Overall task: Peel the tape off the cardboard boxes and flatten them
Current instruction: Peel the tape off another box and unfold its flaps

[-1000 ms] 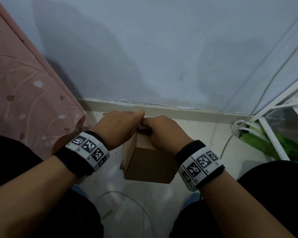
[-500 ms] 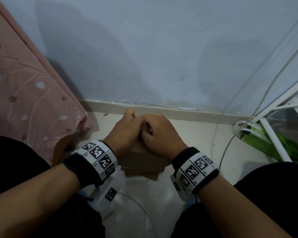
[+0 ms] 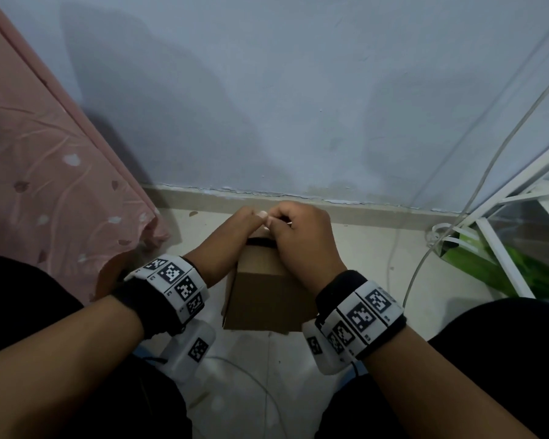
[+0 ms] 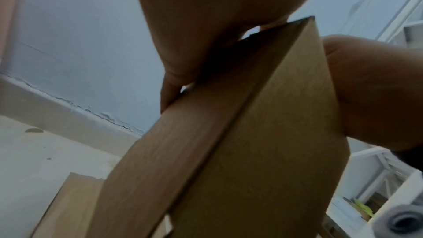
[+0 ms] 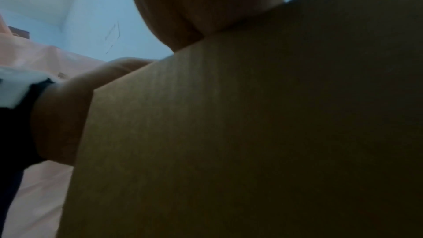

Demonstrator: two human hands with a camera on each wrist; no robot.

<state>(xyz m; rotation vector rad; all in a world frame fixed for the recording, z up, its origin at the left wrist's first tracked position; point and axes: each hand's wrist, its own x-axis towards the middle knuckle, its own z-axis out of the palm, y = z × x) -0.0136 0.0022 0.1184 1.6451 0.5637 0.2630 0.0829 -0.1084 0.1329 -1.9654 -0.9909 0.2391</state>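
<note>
Brown cardboard box (image 3: 265, 293) stands upright on the pale floor (image 3: 355, 267) between our knees, just in front of the skirting at the foot of the blue-grey wall (image 3: 298, 90). We have both hands on its top end. Our left hand (image 3: 232, 234) comes in from the left side, fingers curled over the upper edge; from the left wrist view its fingers (image 4: 174, 82) press against the top rim of the box (image 4: 251, 142), wrapped round the edge. Our right hand (image 3: 301, 239) sits on the top from the right, its fingers bent and meeting the left hand's fingertips at the far edge, where something small and pale shows between them; we cannot tell whether that is tape. From the right wrist view the box's side (image 5: 251, 133) fills nearly everything and our right hand (image 5: 206, 6) lies against its upper edge.

A flat piece of cardboard (image 4: 66, 204) lies on the floor to the left of the box. A pink patterned cloth (image 3: 45, 172) hangs at our left. At the right stand a white frame (image 3: 501, 248), something green (image 3: 501, 274) under it, and a thin cable (image 3: 476, 191) running down the wall.
</note>
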